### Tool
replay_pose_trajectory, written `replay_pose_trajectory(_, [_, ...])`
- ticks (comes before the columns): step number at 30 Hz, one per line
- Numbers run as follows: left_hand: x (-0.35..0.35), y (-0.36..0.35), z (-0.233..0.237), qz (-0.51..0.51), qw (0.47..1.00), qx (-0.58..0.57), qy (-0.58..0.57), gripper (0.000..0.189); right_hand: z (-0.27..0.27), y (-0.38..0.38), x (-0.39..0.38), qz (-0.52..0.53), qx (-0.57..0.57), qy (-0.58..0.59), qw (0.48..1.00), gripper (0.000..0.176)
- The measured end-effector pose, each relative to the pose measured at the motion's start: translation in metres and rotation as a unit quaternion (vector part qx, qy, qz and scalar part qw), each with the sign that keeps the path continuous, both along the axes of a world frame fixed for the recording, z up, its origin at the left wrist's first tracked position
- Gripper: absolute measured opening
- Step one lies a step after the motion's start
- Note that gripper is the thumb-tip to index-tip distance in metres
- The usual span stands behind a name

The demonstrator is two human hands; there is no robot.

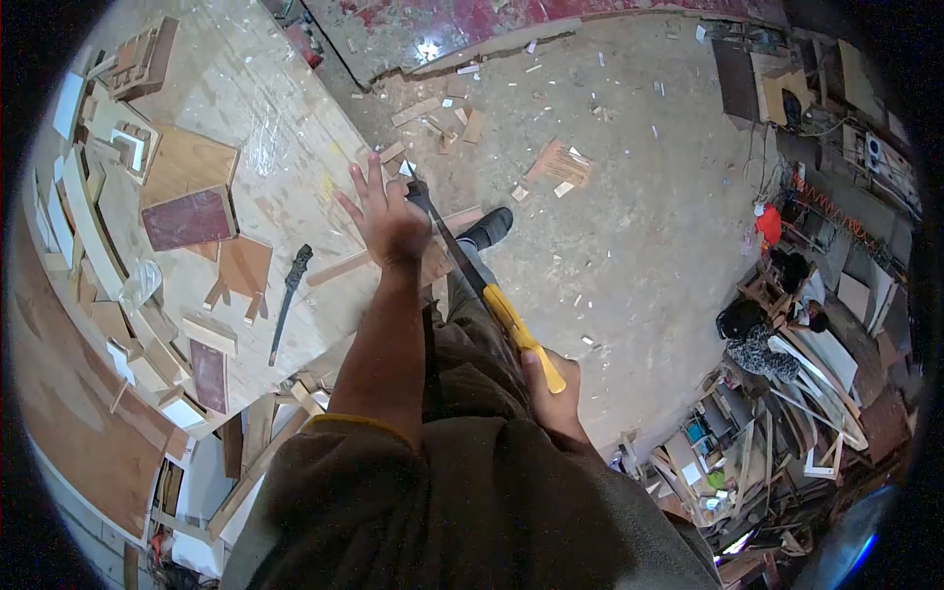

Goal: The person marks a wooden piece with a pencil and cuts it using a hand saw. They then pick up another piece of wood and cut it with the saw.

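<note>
Offcuts are littering the concrete floor (639, 226) beside the workbench (275, 118), where the left hand (388, 224) is pressing down flat, fingers spread, on a pale wooden strip (339, 267) overhanging the workbench edge. The right hand (551, 393) is gripping the yellow handle of a handsaw (472, 275), its blade crossing the strip just off the workbench. The sawing seems to be underway, and the next stroke is calling for a firm hold-down.

Handsaw (506, 313): yellow handle, dark narrow blade, clenched in my right hand (553, 388), blade pointing to 11 o'clock, tip over strip. Wood strip (339, 267): long, pale, lying flat, running 8 to 2 o'clock, pinned under my left hand (388, 224), fingers spread.
</note>
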State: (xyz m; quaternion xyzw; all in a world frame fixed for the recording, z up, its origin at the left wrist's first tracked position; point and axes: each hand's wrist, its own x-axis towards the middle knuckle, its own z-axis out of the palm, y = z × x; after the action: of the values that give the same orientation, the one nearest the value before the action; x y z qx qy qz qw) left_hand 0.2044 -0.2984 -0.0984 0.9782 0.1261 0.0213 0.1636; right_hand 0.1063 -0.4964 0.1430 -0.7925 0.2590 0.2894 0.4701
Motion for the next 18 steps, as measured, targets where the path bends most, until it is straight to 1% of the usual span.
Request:
replay_pose_trajectory(1, [0.000, 0.000, 0.000, -0.005, 1.000, 0.007, -0.012, 0.012, 0.002, 0.001, 0.001, -0.031, 0.010, -0.004, 0.999, 0.036])
replay_pose_trajectory(3, [-0.004, -0.001, 0.004, -0.012, 1.000, 0.014, -0.025, 0.012, 0.000, -0.002, -0.004, -0.050, 0.019, 0.000, 0.999, 0.036])
replay_pose_trajectory(5, [0.000, -0.001, 0.012, -0.005, 0.998, -0.042, -0.036, 0.010, -0.003, -0.003, -0.004, -0.068, 0.032, -0.005, 0.997, 0.036])
replay_pose_trajectory(6, [-0.001, -0.001, 0.016, -0.007, 0.998, -0.042, -0.041, 0.010, -0.002, 0.001, -0.005, -0.088, 0.045, -0.015, 0.995, 0.037])
replay_pose_trajectory(8, [0.000, -0.001, 0.022, -0.006, 0.999, -0.049, -0.008, 0.010, -0.002, 0.005, -0.007, -0.111, 0.059, -0.035, 0.991, 0.037])
replay_pose_trajectory(12, [-0.009, 0.008, 0.032, -0.038, 0.996, -0.076, 0.001, 0.014, -0.007, 0.002, -0.015, -0.077, 0.040, -0.055, 0.995, 0.036])
replay_pose_trajectory(14, [-0.016, 0.014, 0.036, -0.100, 0.985, -0.137, -0.013, 0.019, -0.012, -0.001, -0.018, -0.061, 0.038, -0.071, 0.995, 0.035])
replay_pose_trajectory(15, [-0.020, 0.017, 0.045, -0.126, 0.983, -0.132, 0.004, 0.027, -0.016, -0.003, -0.020, -0.023, 0.022, -0.099, 0.995, 0.034])
replay_pose_trajectory(16, [-0.026, 0.020, 0.051, -0.130, 0.983, -0.130, 0.000, 0.027, -0.018, -0.005, -0.022, 0.014, 0.004, -0.127, 0.992, 0.034])
replay_pose_trajectory(18, [-0.037, 0.026, 0.061, -0.199, 0.974, -0.108, 0.024, 0.037, -0.018, -0.007, -0.021, 0.030, -0.005, -0.125, 0.992, 0.034])
